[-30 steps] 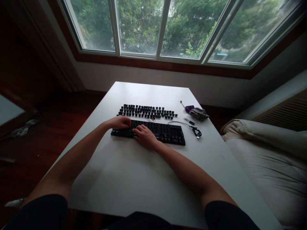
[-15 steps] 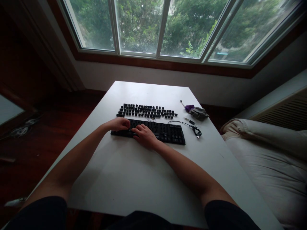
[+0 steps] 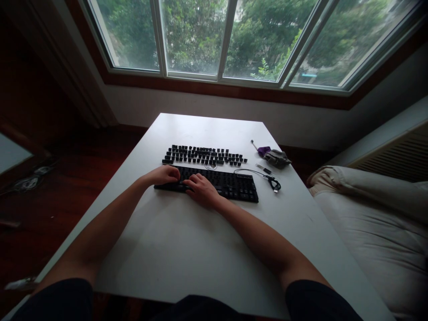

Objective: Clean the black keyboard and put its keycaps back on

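Observation:
A black computer keyboard (image 3: 230, 185) lies across the white table in front of me. My left hand (image 3: 166, 174) is over its left end, fingers curled inward and pressed together; what they hold, if anything, is hidden. Flat on the middle-left of the keyboard rests my right hand (image 3: 201, 189), its fingers stretched out to the left and nothing visible in them. Just behind the keyboard, loose black keycaps (image 3: 203, 154) stand in rows. A thin wire ring tool (image 3: 210, 167) lies between those rows and the keyboard's back edge.
The keyboard's coiled USB cable (image 3: 273, 183) lies on the white table (image 3: 187, 258) at right. Near it are a small black-handled tool (image 3: 266, 170), a grey cloth (image 3: 277, 158), a purple cloth (image 3: 264, 151) and a thin brush-like stick (image 3: 254, 145). A couch (image 3: 361, 223) stands at right.
My left hand has shifted slightly left and toward me over the keyboard. My right hand stays almost where it was, and the keycap rows look the same.

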`<state>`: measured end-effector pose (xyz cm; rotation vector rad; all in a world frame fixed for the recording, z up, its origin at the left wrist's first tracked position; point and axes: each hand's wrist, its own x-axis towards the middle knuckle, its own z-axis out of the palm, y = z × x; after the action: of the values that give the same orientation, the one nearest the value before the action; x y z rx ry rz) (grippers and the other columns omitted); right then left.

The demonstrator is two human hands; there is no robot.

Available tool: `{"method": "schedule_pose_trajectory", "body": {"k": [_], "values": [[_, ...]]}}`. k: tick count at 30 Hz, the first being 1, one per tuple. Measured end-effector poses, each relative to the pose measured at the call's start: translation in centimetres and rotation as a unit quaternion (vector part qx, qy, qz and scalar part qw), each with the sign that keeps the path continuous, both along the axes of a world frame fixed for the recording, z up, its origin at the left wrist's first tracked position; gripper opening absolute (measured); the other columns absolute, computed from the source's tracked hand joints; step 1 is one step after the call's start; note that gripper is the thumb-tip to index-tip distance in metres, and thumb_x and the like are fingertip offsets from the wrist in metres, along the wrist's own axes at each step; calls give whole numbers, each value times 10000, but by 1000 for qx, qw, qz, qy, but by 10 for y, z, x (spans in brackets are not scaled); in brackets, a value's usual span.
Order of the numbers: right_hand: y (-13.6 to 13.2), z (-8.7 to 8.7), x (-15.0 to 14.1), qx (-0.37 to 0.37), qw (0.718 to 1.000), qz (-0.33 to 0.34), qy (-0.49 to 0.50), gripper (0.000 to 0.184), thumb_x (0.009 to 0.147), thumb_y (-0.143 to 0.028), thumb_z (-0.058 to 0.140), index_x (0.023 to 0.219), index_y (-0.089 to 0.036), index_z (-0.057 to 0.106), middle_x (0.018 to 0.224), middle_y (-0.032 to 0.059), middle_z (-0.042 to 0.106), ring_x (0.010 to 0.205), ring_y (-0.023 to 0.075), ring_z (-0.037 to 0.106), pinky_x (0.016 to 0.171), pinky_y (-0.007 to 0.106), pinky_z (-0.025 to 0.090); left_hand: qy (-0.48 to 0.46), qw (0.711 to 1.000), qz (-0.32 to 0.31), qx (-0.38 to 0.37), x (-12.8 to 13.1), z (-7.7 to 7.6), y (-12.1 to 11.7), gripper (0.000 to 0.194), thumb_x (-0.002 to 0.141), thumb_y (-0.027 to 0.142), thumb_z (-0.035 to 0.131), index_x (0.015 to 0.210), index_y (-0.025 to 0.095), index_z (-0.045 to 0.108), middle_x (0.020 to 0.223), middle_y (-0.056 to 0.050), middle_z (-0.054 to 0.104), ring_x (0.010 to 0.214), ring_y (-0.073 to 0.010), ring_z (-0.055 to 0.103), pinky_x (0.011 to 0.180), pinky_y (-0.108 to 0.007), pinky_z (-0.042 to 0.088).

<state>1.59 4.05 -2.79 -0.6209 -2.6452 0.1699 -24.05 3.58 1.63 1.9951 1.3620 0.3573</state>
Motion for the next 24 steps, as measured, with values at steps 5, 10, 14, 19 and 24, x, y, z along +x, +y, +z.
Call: {"method": "schedule_pose_trajectory", "body": {"k": [5,10,14,19,24], "values": [[1,-1,-1,-3,1000,-2,0,369,950,-303,638,1307,-213,609,1123,106,587,1045,251,481,957,420,450,-10,1000,-2,-9,1,1,-1,256,804,385,631,938,181,706,903,-33,740,824,-190,662,733,-264,492],[0,-1,-1,-6,1000,-4,-6,370,951,-304,640,1311,-223,607,1129,106,585,1056,254,484,957,426,447,10,1000,2,0,3,2,1,258,800,383,629,936,182,715,888,-31,741,809,-186,659,719,-261,481],[0,-1,-1,-3,1000,-5,-7,370,954,-306,634,1313,-218,608,1137,107,587,1061,255,484,957,425,447,24,1000,-5,2,2,0,6,266,791,383,636,949,183,714,883,-25,738,796,-182,652,702,-255,470],[0,-1,0,-2,1000,-3,-5,359,955,-297,627,1304,-213,617,1132,107,590,1055,256,483,955,424,450,35,999,-25,-15,2,2,10,269,772,365,648,962,184,708,877,-18,738,784,-176,648,682,-246,455],[-1,0,-1,-7,1000,-3,-3,356,964,-298,614,1310,-214,617,1131,112,592,1049,259,486,955,432,452,62,997,-42,-8,4,9,14,237,766,324,640,949,194,715,871,-5,739,781,-166,645,677,-236,444]]}}
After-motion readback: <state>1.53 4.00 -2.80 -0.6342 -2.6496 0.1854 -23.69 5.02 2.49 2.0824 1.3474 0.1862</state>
